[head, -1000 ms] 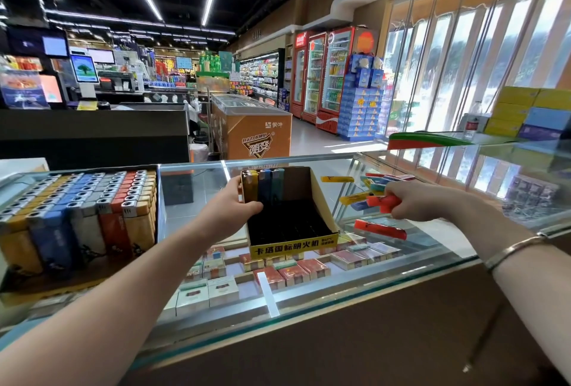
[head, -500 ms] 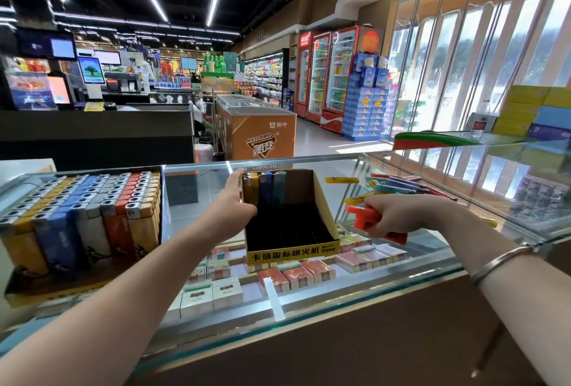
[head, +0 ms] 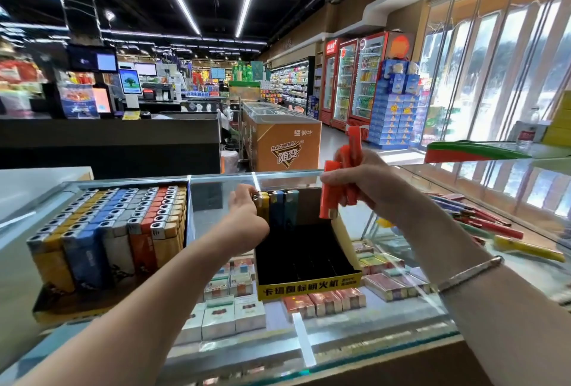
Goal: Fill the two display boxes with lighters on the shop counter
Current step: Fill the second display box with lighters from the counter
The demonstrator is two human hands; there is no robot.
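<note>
The red lighters (head: 341, 183), gathered a second ago from the loose pile on the right of the glass counter (head: 216, 187), are now lifted above the far right corner of the nearly empty display box (head: 309, 257). They are gripped as a small bundle in the right hand (head: 367, 183), whose fingers (head: 332, 180) are curled round them, one lighter hanging lower than the rest with its metal end down. This is judged to mean that the red row is about to be started, while most of the filling is left to do.

In that box only a short far row is seen: a yellow, a blue and a teal lighter (head: 279, 208) standing upright against the back wall. They are touched by the left hand (head: 247, 215), its fingers bent over their tops; the black floor in front lies bare.

The full display box (head: 105, 231), at the left, is packed with upright lighters in colour rows. The loose lighters (head: 482, 225) are spread at the right.
</note>
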